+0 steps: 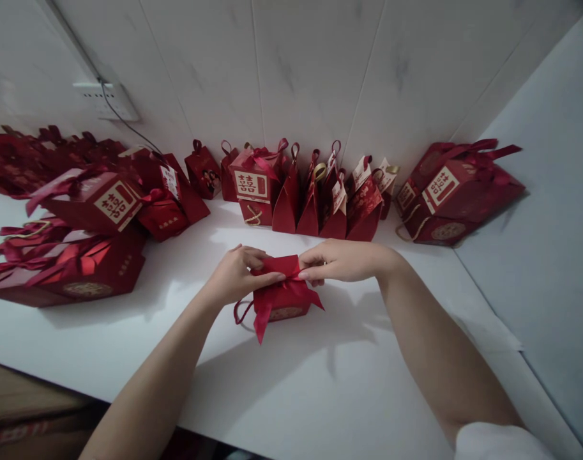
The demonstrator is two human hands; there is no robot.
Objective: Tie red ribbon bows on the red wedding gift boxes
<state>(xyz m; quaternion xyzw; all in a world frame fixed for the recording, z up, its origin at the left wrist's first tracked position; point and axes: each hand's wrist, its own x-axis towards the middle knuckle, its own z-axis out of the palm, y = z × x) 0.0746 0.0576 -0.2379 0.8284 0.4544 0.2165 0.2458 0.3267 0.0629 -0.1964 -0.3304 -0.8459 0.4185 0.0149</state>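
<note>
Red gift box (pixel 291 301), small, sits on the white counter (pixel 358 390), near side of the row, between the person's two hands. Red ribbon (pixel 264 313) crosses its top, knot at the middle, one tail hanging down the front left, the other sticking out to the right. Dark red cord handle (pixel 239 312) loops out on the left side, part of it near the counter surface.

Left hand (pixel 243 273): thumb laid across to the knot, fingers curled at the far left of the box top; looks to be pinching ribbon, though the fingertips are hidden. Right hand (pixel 328 262): thumb and forefinger pressed together on ribbon just right of the knot, other fingers tucked under.

Step in hand, judging by the grip: forming or tightening the bow. Next move probably calls for an even pull to both sides, then evening out loops and tails, without crushing the box top. Exact state of the loops can't be told, fingers cover them.

Surroundings: row of red boxes (pixel 332 220) along the wall, ribbon-tied boxes (pixel 87 278) at left, one larger red box (pixel 456 201) at far right, all well apart from the hands.
</note>
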